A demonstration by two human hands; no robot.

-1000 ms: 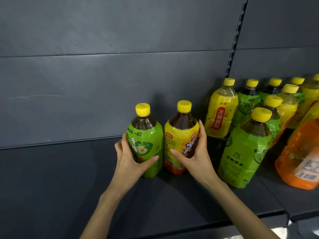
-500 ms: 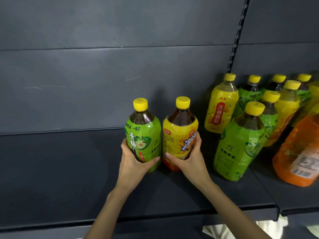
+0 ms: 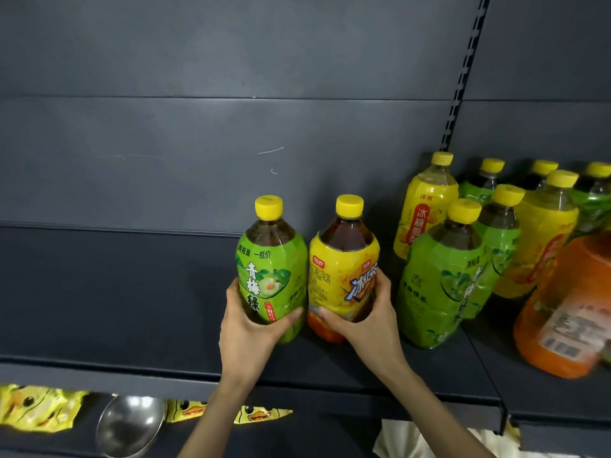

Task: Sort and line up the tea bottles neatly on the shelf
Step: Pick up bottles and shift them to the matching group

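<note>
Head view: left hand [image 3: 251,328] curls its fingers round a green-labelled plastic tea bottle with yellow cap [image 3: 274,276]; right hand [image 3: 367,325] grips a yellow-labelled bottle of dark tea [image 3: 340,272]. Both bottles are upright, side by side and touching, apparently resting on the dark grey metal shelf [image 3: 115,309]. More yellow-capped bottles [image 3: 443,285] cluster near on the right.

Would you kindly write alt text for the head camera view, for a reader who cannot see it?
Two hands hold upright tea bottles side by side on a dark shelf: the left hand grips a green-labelled bottle, the right hand a yellow-labelled bottle. More yellow-capped bottles crowd the right.
</note>
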